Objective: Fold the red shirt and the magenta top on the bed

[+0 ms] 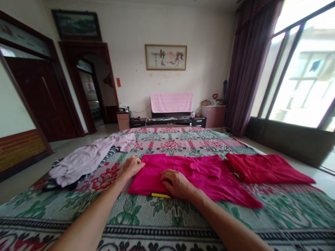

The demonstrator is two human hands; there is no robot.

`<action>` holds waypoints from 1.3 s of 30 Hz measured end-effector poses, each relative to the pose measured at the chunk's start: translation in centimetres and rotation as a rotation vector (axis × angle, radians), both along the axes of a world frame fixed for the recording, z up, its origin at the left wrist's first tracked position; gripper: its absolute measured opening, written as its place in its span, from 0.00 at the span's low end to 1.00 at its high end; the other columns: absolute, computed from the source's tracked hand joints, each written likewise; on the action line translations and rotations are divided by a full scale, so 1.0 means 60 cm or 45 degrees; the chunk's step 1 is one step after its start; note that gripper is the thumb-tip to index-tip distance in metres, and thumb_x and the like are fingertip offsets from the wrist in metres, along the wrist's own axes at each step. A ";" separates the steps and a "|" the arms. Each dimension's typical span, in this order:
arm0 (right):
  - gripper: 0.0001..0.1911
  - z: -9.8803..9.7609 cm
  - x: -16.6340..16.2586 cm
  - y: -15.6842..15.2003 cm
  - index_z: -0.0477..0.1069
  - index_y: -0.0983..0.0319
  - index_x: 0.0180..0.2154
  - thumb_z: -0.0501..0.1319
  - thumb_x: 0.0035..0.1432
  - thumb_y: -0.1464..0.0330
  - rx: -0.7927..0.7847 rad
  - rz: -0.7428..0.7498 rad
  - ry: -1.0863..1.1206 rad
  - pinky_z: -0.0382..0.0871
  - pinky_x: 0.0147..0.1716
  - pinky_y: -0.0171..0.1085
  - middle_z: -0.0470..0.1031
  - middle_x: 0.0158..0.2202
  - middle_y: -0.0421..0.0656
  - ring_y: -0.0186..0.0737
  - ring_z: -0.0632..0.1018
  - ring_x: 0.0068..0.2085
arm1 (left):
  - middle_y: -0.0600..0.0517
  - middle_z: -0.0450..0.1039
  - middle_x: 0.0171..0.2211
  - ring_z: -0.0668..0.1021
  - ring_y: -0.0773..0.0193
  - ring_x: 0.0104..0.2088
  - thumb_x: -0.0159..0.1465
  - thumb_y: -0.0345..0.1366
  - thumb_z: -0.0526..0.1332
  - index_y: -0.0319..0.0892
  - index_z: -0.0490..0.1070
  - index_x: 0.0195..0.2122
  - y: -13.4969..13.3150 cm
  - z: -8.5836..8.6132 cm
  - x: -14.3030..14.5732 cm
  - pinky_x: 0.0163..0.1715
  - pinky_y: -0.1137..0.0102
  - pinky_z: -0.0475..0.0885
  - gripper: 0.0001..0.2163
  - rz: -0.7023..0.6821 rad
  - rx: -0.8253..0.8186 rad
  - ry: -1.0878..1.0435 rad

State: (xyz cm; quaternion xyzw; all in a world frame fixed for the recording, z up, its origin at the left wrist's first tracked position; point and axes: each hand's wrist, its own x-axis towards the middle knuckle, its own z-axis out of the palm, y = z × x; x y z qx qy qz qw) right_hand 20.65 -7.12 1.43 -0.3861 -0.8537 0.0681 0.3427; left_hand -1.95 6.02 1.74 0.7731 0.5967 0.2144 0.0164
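Note:
A bright magenta garment lies on the bed in front of me, its left part folded over into a flat panel. At the far left edge of that panel, my left hand has its fingers closed on the cloth. My right hand rests on top of the garment near the middle, fingers bent and thumb apart from them. Just left of it, a yellow and black strip shows along the near edge; I cannot tell whether it is part of the garment.
A folded red garment lies to the right. On the left is a heap with a pale pink garment over dark patterned cloth. Everything lies on a floral bedspread. Beyond the bed stands a low black cabinet with a pink cloth above.

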 end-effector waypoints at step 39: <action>0.10 0.030 -0.118 -0.026 0.70 0.63 0.26 0.56 0.56 0.65 -0.300 -0.395 0.687 0.57 0.22 0.29 0.69 0.19 0.37 0.29 0.67 0.21 | 0.57 0.66 0.17 0.68 0.71 0.17 0.50 0.46 0.63 0.40 0.66 0.26 0.052 0.083 0.055 0.18 0.75 0.62 0.13 -0.102 -0.555 -0.848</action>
